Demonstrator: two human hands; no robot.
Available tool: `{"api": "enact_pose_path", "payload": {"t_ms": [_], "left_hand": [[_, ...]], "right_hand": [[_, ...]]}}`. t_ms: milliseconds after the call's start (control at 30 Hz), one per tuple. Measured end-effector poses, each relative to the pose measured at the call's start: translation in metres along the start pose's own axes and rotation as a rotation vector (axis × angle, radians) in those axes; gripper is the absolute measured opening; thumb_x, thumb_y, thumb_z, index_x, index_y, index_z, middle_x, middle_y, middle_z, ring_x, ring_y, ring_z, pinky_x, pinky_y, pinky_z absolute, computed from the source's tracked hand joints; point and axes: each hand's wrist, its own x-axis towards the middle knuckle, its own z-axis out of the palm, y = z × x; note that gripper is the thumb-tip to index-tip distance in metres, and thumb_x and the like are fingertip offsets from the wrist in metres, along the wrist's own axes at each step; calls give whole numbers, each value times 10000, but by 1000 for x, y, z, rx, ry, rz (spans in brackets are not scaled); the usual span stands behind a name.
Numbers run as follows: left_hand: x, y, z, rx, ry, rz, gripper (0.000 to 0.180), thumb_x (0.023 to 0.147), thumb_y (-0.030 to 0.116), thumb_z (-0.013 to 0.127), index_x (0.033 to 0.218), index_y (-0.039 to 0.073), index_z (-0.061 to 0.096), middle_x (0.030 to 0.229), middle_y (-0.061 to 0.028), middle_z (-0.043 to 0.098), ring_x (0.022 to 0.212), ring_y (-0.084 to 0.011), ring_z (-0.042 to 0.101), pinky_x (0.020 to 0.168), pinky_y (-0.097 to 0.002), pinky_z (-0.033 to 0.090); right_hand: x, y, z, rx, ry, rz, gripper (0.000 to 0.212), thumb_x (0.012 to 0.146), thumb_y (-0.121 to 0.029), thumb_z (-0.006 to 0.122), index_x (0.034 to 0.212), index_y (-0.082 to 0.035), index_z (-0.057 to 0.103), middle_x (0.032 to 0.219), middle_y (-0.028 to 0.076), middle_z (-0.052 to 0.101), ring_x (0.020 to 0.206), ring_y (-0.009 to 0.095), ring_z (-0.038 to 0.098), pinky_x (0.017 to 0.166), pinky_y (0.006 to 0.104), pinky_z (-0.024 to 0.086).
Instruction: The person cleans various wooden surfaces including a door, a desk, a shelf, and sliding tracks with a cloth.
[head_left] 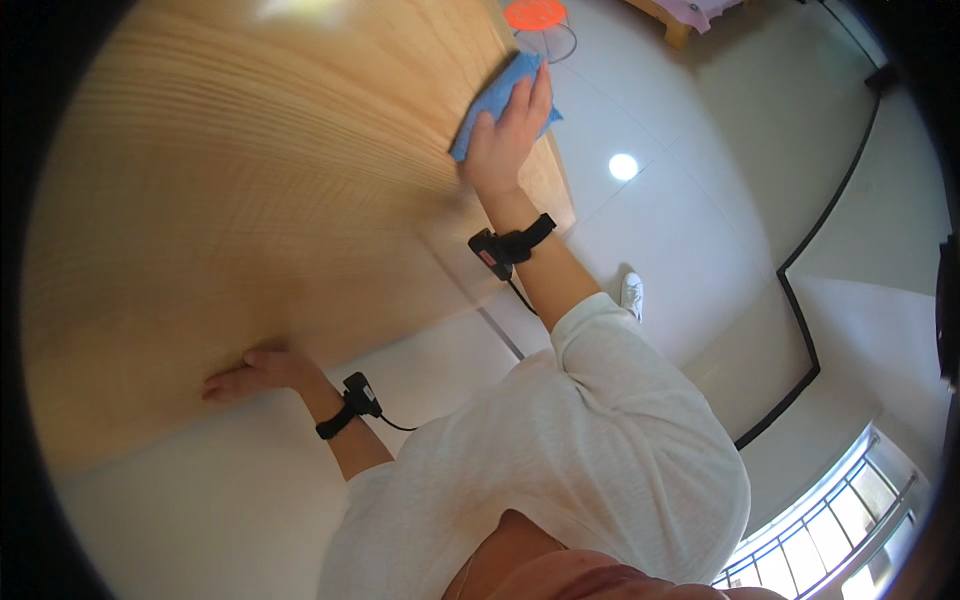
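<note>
R hand (506, 140) is lying over blue cloth (490, 104) at R edge of bench (250, 200), fingers stretching flat; L hand (252, 376) is resting nr front edge, fingers extending, empty. For wiping, even pressure's prob. working best.

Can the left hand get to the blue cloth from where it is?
Probably not without stretching across: the left hand is by the near edge of the wooden table, well away from the blue cloth, and the right hand lies over part of it.

Place: a home is suggested
Floor (700, 235): tiled in white
Window (830, 540): barred
Stool (535, 13): topped in orange
Wooden furniture (678, 35): draped with pink cloth (702, 12)
</note>
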Motion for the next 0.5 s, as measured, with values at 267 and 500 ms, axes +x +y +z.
{"api": "enact_pose_path", "payload": {"t_ms": [267,500], "left_hand": [[-7,-5,-3,65,-6,18,675,969,510,220,1474,108,22,1530,-138,-53,1405,-322,0,1097,-495,51],[-17,-18,-2,107,-18,1,680,967,516,225,1475,112,21,1530,-144,-37,1405,-326,2,1100,-489,34]], "right_hand": [[-66,54,-14,50,118,378,576,954,-325,334,1363,76,275,1427,276,266,1313,422,253,1082,459,175],[-106,102,-11,37,209,720,526,974,-268,298,1391,49,252,1446,232,258,1350,363,212,1108,414,161]]}}
